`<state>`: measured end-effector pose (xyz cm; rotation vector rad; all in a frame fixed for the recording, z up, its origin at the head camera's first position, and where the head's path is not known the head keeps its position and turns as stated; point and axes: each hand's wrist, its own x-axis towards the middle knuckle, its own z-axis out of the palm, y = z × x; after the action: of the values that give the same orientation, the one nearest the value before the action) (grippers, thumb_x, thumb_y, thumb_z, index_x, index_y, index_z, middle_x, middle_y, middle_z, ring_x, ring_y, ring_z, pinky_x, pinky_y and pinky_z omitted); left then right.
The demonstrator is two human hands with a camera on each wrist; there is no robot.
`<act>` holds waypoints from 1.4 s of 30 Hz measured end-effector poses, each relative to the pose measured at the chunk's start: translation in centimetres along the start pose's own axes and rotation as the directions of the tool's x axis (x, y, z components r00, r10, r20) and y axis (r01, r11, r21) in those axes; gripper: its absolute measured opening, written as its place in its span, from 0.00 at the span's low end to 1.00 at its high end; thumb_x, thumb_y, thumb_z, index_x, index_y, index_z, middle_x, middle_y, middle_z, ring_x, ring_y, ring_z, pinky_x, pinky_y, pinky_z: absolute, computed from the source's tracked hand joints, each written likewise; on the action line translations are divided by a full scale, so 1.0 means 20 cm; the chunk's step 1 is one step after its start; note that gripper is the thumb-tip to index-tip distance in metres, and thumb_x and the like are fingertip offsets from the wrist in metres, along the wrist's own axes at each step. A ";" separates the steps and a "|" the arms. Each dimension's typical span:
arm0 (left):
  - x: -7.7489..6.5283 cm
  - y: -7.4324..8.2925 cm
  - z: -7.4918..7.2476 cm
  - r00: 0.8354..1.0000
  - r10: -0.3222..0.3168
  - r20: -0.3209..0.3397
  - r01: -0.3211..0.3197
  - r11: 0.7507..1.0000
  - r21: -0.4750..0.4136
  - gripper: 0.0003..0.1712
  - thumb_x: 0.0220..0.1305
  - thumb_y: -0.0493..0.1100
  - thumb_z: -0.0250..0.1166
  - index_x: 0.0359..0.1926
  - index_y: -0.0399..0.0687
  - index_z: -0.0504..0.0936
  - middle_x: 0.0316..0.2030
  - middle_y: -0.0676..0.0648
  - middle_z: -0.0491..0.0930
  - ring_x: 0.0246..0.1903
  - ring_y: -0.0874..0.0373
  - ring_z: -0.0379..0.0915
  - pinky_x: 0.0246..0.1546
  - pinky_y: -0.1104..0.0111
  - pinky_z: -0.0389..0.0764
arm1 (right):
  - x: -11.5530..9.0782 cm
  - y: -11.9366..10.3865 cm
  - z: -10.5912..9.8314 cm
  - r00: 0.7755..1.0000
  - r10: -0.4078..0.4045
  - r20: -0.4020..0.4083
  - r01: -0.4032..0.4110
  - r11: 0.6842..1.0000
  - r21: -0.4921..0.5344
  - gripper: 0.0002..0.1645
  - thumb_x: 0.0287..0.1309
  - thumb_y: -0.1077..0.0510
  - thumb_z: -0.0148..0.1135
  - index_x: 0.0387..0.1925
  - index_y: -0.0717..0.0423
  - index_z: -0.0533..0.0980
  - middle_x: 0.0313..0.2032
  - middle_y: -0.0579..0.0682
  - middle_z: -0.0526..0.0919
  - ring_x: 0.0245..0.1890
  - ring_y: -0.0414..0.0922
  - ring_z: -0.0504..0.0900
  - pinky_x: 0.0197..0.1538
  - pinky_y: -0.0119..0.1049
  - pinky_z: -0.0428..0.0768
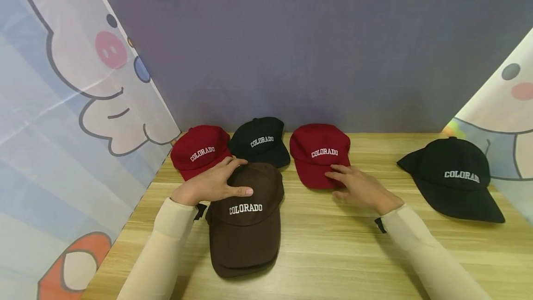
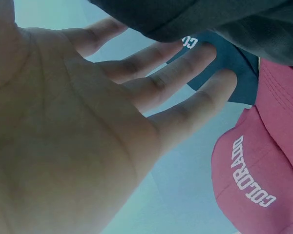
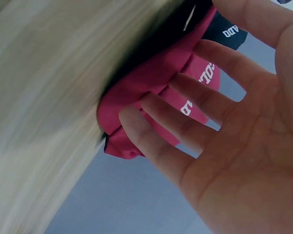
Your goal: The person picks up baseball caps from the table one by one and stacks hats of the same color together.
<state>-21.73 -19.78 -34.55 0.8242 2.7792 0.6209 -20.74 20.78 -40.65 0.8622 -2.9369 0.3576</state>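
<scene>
My left hand is over the upper left side of a brown baseball cap, thumb spread from the fingers. In the left wrist view its fingers are extended, with nothing gripped. My right hand reaches to the brim of a red baseball cap in the middle. The right wrist view has these fingers nearly straight in front of red fabric; whether they touch it I cannot tell. Each cap bears white COLORADO lettering.
Another red cap and a black cap sit side by side at the back left. A second black cap lies at the right. The wooden table meets a grey back panel, with cartoon-printed sheets at the sides.
</scene>
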 end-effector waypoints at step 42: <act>0.01 0.00 0.02 1.000 0.002 0.019 -0.003 1.000 0.012 0.57 0.35 0.76 0.63 0.66 0.62 0.56 0.51 0.57 0.60 0.50 0.61 0.59 0.49 0.67 0.63 | -0.25 -0.30 -0.06 0.994 -0.103 0.045 0.106 0.992 -0.066 0.23 0.48 0.44 0.63 0.47 0.45 0.78 0.48 0.52 0.73 0.44 0.49 0.75 0.41 0.43 0.73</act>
<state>-21.75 -19.57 -35.01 0.8315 2.7683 0.5946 -13.24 18.74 -38.93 1.0207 -2.9071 0.2346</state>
